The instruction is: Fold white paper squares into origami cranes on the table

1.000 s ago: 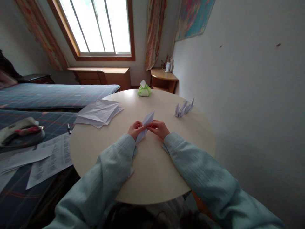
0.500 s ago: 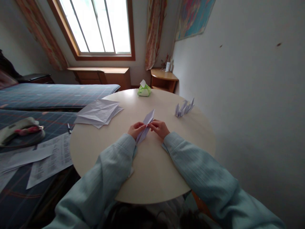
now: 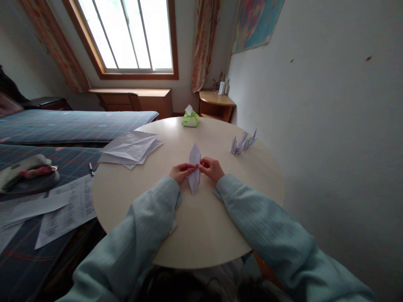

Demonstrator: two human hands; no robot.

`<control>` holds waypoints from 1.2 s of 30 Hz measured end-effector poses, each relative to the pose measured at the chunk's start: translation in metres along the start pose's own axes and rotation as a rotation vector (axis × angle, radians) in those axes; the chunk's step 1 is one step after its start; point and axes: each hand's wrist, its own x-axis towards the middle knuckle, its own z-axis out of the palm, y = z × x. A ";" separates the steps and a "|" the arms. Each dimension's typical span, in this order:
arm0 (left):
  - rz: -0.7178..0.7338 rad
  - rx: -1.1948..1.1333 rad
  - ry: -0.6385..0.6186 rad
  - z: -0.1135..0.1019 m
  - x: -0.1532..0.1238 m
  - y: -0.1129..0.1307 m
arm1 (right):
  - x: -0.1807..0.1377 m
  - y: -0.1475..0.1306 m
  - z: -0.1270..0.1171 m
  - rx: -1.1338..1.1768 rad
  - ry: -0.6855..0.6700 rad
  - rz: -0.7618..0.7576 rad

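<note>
A long, narrow piece of folded white paper (image 3: 194, 182), pointed at both ends, is held over the round table (image 3: 201, 235). My left hand (image 3: 181, 172) pinches it at the middle from the left side. From the right, the fingertips of my right hand (image 3: 211, 168) close on the same middle part, almost touching the left fingertips. One point of the paper faces away from me and the other faces me. Exactly how the layers lie between the fingers is too small to make out.
Loose creased paper sheets (image 3: 132, 147) lie at the table's left edge. Several folded paper figures (image 3: 243, 143) stand at the right. A green tissue pack (image 3: 190, 118) sits at the far edge. Beside the table, a bed (image 3: 75, 159) holds printed sheets (image 3: 69, 209) and a pen (image 3: 91, 169).
The folded paper has turned from a slant leaning right to nearly straight away from me. My left fingertips have shifted slightly right, and both hands still pinch it.
</note>
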 end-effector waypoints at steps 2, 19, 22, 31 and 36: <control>0.008 -0.032 0.005 0.000 0.001 -0.001 | 0.000 0.000 0.001 0.023 0.005 0.012; 0.009 -0.126 -0.041 -0.002 0.000 0.002 | 0.001 0.002 0.004 0.156 -0.005 0.078; 0.005 -0.145 -0.028 -0.003 0.001 0.001 | 0.001 0.003 0.004 0.152 -0.002 0.070; -0.017 -0.189 0.024 -0.003 0.006 -0.005 | 0.001 0.005 0.005 0.306 0.036 0.073; -0.010 -0.170 0.004 -0.002 0.005 -0.004 | 0.002 0.006 0.005 0.421 0.047 0.135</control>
